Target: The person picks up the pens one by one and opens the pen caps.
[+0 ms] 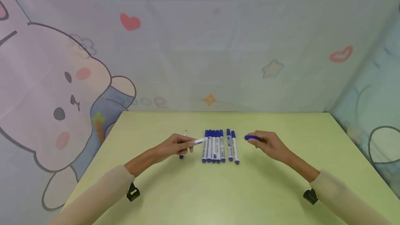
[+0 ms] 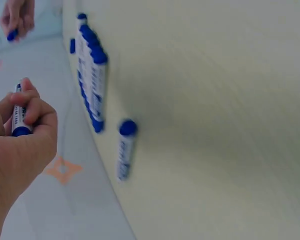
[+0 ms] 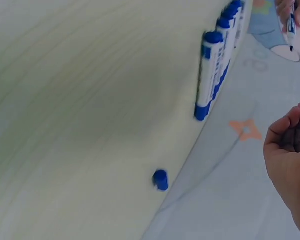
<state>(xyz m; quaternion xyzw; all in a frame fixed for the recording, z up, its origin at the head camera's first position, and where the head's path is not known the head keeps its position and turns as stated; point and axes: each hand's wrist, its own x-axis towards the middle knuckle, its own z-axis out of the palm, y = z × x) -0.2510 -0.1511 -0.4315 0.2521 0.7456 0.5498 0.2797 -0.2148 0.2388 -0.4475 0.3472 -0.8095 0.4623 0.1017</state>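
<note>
My left hand (image 1: 177, 144) pinches a white marker (image 1: 199, 141) above the table, its bare end pointing right; in the left wrist view its blue rear end (image 2: 22, 131) shows by the palm. Across from it, my right hand (image 1: 271, 144) pinches a blue marker cap (image 1: 251, 137), apart from the marker. Between the hands lies a row of several capped blue-and-white markers (image 1: 214, 147), with two more markers (image 1: 232, 147) slightly to their right. Partly hidden behind my left hand is an uncapped marker (image 1: 181, 156) on the table.
A loose blue cap (image 3: 161, 180) sits on the table in the right wrist view, hidden in the head view. The pale yellow-green table (image 1: 215, 190) meets a printed cloth backdrop (image 1: 200, 61) behind and at the sides.
</note>
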